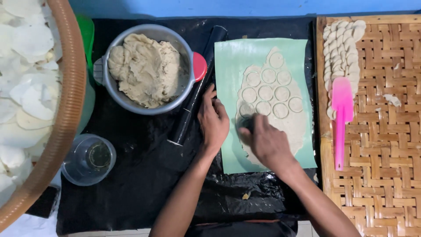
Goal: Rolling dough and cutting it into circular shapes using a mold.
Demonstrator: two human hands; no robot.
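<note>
A thin sheet of pale rolled dough (287, 120) lies on a light green mat (228, 66), marked with several cut circles (265, 92). My right hand (265, 140) presses a small round cutter (246, 123) into the sheet's near left part, mostly hiding it. My left hand (213, 118) rests with curled fingers on the mat's left edge, next to a black rolling pin (195, 87) lying on the black plastic sheet.
A metal bowl (153, 33) with red handle holds a lump of dough (144, 68). A woven bamboo tray (381, 131) at right carries overlapping dough discs (342, 48) and a pink spatula (342, 114). At left are a clear plastic cup (87, 160) and a big basket (66, 109) of white chips.
</note>
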